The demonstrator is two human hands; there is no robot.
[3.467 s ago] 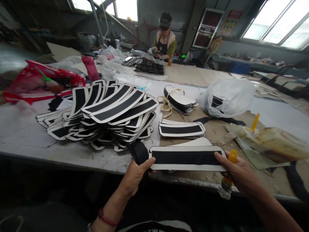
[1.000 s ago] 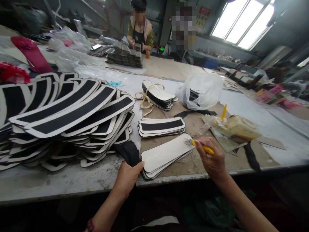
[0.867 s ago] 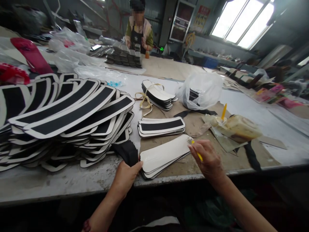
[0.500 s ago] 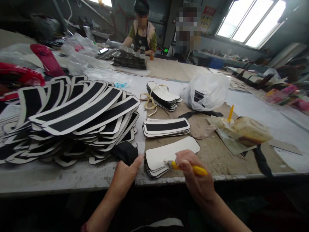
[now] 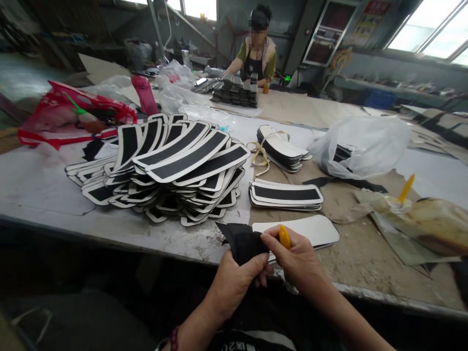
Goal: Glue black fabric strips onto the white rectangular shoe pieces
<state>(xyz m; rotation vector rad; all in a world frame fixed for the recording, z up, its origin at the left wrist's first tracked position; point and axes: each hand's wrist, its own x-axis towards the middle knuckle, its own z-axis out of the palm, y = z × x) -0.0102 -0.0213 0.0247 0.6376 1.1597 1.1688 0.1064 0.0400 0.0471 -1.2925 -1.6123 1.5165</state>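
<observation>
My left hand (image 5: 234,278) is closed around a bunch of black fabric strips (image 5: 243,241) at the table's front edge. My right hand (image 5: 298,253) grips a brush by its yellow handle (image 5: 284,237), and its thumb and forefinger meet the edge of the black strips. The bristles are hidden. Just behind my hands lies a small stack of curved white pieces (image 5: 316,229), partly covered by them. Beyond it sits a stack of white pieces with a black strip along the top one (image 5: 287,194). A large heap of similar black-striped pieces (image 5: 190,161) spreads to the left.
Behind the stacks are a bundle (image 5: 281,148) with a cream tie and a white plastic bag (image 5: 376,146). A stained glue container (image 5: 431,219) with a yellow stick stands at right. A red bag (image 5: 84,117) lies far left. A co-worker (image 5: 256,58) works across the table.
My right hand has lifted the brush off the white piece and come over to the black strips. My left hand has raised the strips towards it. The view has swung left.
</observation>
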